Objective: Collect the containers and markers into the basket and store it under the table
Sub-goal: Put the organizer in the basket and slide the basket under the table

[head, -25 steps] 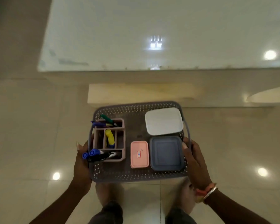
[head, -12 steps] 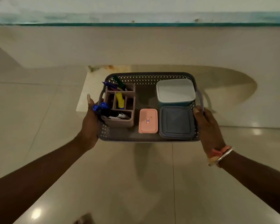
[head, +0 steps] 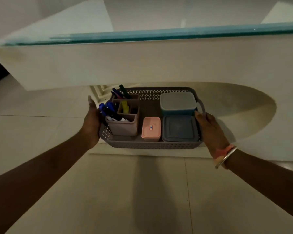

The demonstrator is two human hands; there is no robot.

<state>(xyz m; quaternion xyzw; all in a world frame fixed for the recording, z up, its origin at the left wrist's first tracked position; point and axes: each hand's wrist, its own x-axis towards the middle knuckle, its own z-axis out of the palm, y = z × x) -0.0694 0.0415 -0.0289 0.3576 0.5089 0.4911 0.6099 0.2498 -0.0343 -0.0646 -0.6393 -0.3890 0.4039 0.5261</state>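
A grey perforated basket (head: 149, 145) sits low, just under the front edge of the glass-topped table (head: 159, 33). Inside it a pink-brown divided holder (head: 123, 127) carries several markers (head: 111, 110). Beside the holder lie a small pink lidded box (head: 151, 128), a dark grey lidded box (head: 179, 128) and a white-lidded blue box (head: 178, 103). My left hand (head: 91, 122) grips the basket's left side, its thumb raised. My right hand (head: 210, 127) grips the right handle. Whether the basket touches the base below it cannot be told.
The table's pale apron (head: 142, 65) hangs just above the basket. A white plinth (head: 142, 152) lies beneath it, with a curved pale base (head: 243, 115) to the right. Tiled floor (head: 125, 191) spreads in front and to the left.
My view has dropped low and both arms have stretched forward. The basket has moved down and away from me, in under the table edge, with both hands still on its sides.
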